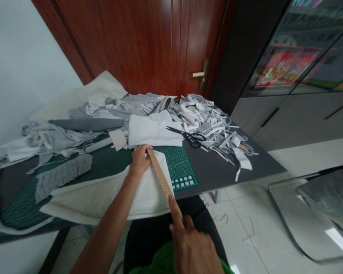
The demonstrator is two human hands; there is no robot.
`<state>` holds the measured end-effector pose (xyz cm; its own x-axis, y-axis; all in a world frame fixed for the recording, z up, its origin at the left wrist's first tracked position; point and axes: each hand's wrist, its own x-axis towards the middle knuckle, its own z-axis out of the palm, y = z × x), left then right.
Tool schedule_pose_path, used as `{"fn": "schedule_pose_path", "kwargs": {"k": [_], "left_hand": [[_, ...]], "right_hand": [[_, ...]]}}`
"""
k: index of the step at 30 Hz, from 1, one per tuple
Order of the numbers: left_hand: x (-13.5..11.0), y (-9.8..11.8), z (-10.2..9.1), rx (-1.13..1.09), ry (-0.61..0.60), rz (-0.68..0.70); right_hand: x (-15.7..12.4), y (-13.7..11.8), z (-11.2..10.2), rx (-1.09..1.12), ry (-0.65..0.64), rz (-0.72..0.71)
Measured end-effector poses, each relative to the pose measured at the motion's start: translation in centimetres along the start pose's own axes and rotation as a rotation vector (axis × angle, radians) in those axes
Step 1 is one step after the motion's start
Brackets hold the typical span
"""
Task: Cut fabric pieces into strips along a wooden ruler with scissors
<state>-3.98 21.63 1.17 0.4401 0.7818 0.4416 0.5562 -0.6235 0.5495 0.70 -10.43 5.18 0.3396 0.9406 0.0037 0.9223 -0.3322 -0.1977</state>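
Note:
A wooden ruler [161,176] lies slantwise across a piece of cream fabric [143,198], close to its right edge. At the ruler's far end, my left hand [141,159] is closed on it, pressing against the fabric. My right hand [193,243] grips the near end, index finger stretched along the wood, close to my lap. The fabric spreads leftward over a green cutting mat [178,161] and reaches the table's front edge. Beyond the ruler lies folded white cloth [156,131], with black scissors [190,137] resting partly on it.
Grey and white fabric strips [200,114] are heaped at the back right. More grey cloth [94,114] piles up at the back left. A ribbed grey piece [64,173] lies on the mat. A wooden door [137,45] stands behind the table, a chair [311,213] to the right.

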Motion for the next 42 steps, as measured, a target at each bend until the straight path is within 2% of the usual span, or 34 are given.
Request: {"fn": "schedule_pose_path", "kwargs": {"k": [4,7,9,16,20,24,27,31,34,38,42], "left_hand": [[0.3,-0.3,0.2,-0.042,-0.015,-0.053],[0.4,-0.2,0.1,-0.067,-0.015,-0.074],[0.4,-0.1,0.1,-0.077,-0.010,-0.081],[0.4,0.0,0.1,-0.071,0.007,-0.066],[0.3,-0.2,0.2,-0.051,0.016,-0.046],[0.2,-0.4,0.2,-0.039,0.024,-0.037],[0.2,-0.4,0.3,-0.032,0.027,-0.032],[0.2,-0.1,0.2,-0.011,0.037,-0.016],[-0.1,0.5,-0.2,0.013,0.052,0.014],[-0.9,1.6,-1.2,0.035,0.052,0.090],[-1.3,2.5,-1.8,0.039,-0.026,0.172]], "right_hand": [[-3.6,4.5,1.0,-0.019,0.057,-0.049],[-4.5,6.0,1.3,-0.035,0.051,-0.065],[-4.0,5.4,1.2,-0.036,0.029,-0.054],[-0.1,0.8,-0.3,-0.087,0.004,-0.051],[0.6,-1.0,0.7,-0.092,0.005,-0.020],[0.7,-2.6,2.1,-0.037,-0.090,0.105],[1.1,-2.9,1.8,0.055,-0.147,0.098],[2.1,-2.1,0.4,0.147,-0.234,0.060],[3.0,-1.4,-0.3,0.181,-0.235,0.036],[3.5,-1.2,0.3,0.094,-0.197,0.043],[3.3,-1.8,0.9,-0.017,-0.185,0.025]]}}
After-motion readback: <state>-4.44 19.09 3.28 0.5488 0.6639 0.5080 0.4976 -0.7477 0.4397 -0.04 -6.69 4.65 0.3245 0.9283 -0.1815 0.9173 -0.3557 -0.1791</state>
